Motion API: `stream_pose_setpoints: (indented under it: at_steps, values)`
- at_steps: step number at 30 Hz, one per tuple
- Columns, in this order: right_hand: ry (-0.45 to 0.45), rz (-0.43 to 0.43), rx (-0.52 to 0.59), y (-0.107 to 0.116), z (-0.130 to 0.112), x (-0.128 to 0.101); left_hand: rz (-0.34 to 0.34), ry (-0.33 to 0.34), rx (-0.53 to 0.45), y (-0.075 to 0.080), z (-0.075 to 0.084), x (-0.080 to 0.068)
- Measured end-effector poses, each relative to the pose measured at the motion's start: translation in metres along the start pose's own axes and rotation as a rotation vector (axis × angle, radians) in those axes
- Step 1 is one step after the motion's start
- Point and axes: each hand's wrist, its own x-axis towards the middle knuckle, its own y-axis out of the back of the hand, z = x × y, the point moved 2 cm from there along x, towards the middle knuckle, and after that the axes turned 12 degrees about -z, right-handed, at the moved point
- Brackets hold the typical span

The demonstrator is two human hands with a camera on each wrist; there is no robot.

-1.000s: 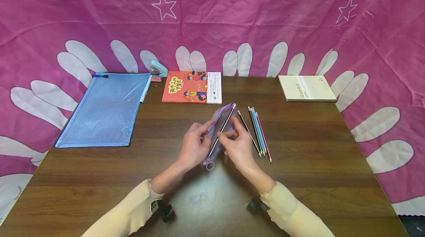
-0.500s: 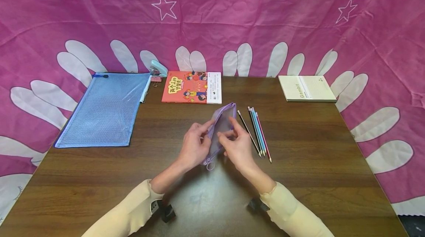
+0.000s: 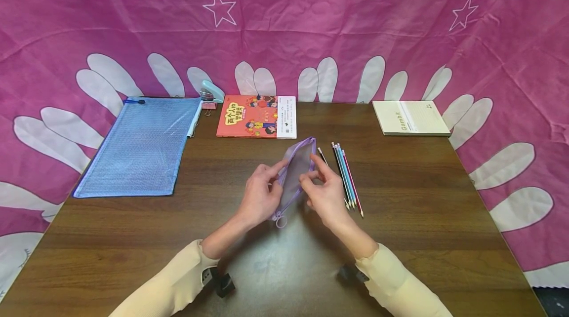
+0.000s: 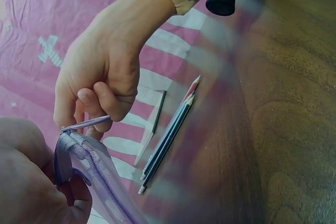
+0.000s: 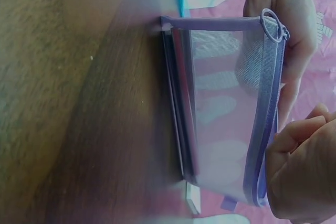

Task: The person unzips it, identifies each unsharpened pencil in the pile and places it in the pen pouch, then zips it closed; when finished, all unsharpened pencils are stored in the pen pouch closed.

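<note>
Between my hands stands a purple mesh zip pencil case (image 5: pixel 220 103), its mouth spread wide. In the right wrist view several dark and red pencils (image 5: pixel 185 103) lie along its bottom, seen through the mesh. My left hand (image 3: pixel 260 193) pinches the left rim between thumb and fingers. Opposite it, my right hand (image 3: pixel 325 193) has thumb and fingers at the right rim, index finger stretched along it, and holds that side out. Just beyond the right hand, on the table, are several loose pencils (image 3: pixel 348 176), black, light blue and red; the hand partly covers one black pencil (image 3: pixel 322 154).
A blue mesh zip folder (image 3: pixel 138 149) lies at the left. Behind the case are an orange-red picture book (image 3: pixel 255 117), a light blue stapler (image 3: pixel 213 91) and a pink binder clip (image 3: pixel 208 106). A cream notebook (image 3: pixel 411 118) lies at the back right of the wooden table (image 3: pixel 422 218).
A black pencil held in the mouth of the pencil case has dropped inside, out of sight in the head view. My right hand has since shifted slightly right; the left hand stays put.
</note>
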Motion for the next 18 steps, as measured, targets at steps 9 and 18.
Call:
stream_pose_setpoints:
  at_steps: [9, 18]
  values:
    - [0.076, -0.077, -0.018, 0.005, 0.002, -0.007, -0.013, 0.004, -0.003, 0.001, 0.001, 0.000]
    - [0.316, -0.243, -0.250, 0.006, 0.010, -0.029, -0.034, -0.008, -0.003, 0.001, -0.001, -0.001]
